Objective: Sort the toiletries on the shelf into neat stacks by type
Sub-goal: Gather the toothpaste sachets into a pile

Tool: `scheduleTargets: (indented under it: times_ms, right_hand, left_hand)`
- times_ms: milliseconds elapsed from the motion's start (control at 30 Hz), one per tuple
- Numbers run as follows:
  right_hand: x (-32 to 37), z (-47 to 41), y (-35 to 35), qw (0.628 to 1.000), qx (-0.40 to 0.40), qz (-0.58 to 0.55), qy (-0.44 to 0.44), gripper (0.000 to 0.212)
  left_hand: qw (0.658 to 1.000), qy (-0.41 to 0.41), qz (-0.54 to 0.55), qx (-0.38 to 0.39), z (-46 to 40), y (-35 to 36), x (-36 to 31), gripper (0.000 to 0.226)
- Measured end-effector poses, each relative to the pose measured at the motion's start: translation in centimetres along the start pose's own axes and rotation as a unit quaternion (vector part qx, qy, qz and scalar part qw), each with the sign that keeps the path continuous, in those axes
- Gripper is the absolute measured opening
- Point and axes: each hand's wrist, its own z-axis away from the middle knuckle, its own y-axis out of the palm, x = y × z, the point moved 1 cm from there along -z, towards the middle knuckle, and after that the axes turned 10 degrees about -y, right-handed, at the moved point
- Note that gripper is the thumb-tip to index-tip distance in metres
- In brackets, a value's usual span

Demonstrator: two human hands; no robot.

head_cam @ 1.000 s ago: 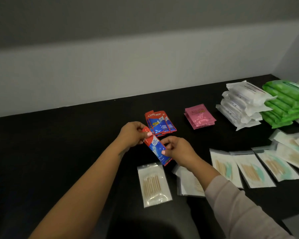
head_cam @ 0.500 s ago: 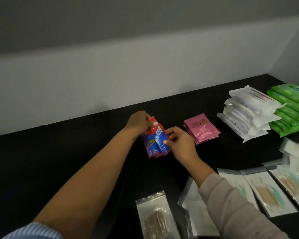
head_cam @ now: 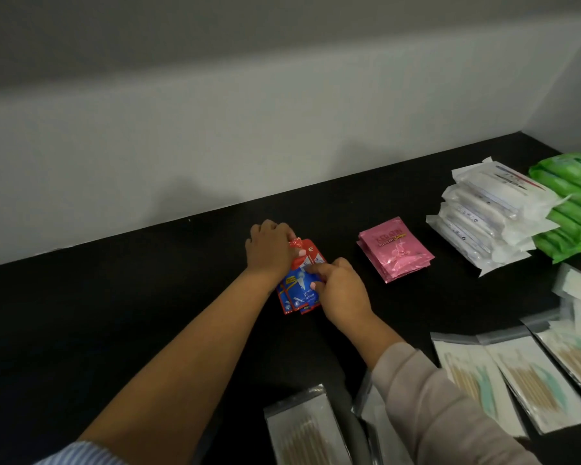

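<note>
A small stack of red and blue toothpaste sachets (head_cam: 299,293) lies on the black shelf (head_cam: 148,297), near the middle. My left hand (head_cam: 269,250) grips the top red end of the stack, its fingers curled over it. My right hand (head_cam: 339,290) pinches the stack's right edge between thumb and fingers. A stack of pink sachets (head_cam: 394,253) lies to the right, apart from both hands. Further right stand a pile of white wrapped packs (head_cam: 493,216) and a pile of green packs (head_cam: 574,206).
Clear bags of cotton swabs (head_cam: 530,380) lie spread along the front right, and another swab bag (head_cam: 302,427) lies at the front centre. A pale wall (head_cam: 215,146) runs along the back of the shelf. The shelf's left half is bare black surface.
Both hands carried one toothpaste sachet from the front up to the stack and set it on top. They now hold the stack by its top end and right edge.
</note>
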Motion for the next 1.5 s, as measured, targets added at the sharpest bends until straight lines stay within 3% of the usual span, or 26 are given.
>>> scheduleTargets:
  times_ms: [133,267,333,633,833,1000,1133,1500]
  right_hand:
    - [-0.1,0.2,-0.1,0.998,-0.043,0.037,-0.018,0.041]
    - [0.1,-0.1,-0.5,0.996,-0.072,-0.059,-0.004,0.047]
    - [0.3,-0.3,-0.4,0.996,-0.042,-0.077,0.004,0.052]
    - [1.5,-1.8,0.0,0.993,0.109,0.007,0.054,0.061]
    - [0.9,1.0,-0.8,0.997,-0.01,-0.076,0.0,0.057]
    - [-0.5,4.9,-3.1,0.978,-0.109,-0.174,-0.038,0.043]
    - [-3.0,8.1,-4.8,0.969,-0.159,-0.186,-0.013,0.037]
    - [-11.9,16.0,-9.4,0.958,-0.23,-0.166,0.032,0.028]
  left_hand:
    - [0.998,-0.024,0.054,0.016,0.5,0.3,0.2,0.039]
    - [0.965,-0.135,0.225,0.003,2.2,0.0,0.0,0.047]
    - [0.956,-0.168,0.242,0.013,3.6,0.3,0.0,0.052]
    - [0.946,-0.167,0.248,0.125,6.9,1.7,-1.0,0.065]
    - [0.952,-0.161,0.248,0.074,7.8,0.6,-1.3,0.068]
    - [0.948,-0.082,0.308,0.003,9.7,0.4,-2.5,0.063]
    - [0.927,-0.053,0.372,-0.024,11.7,1.0,-4.3,0.053]
    - [0.944,-0.008,0.331,-0.012,17.3,5.1,-11.7,0.046]
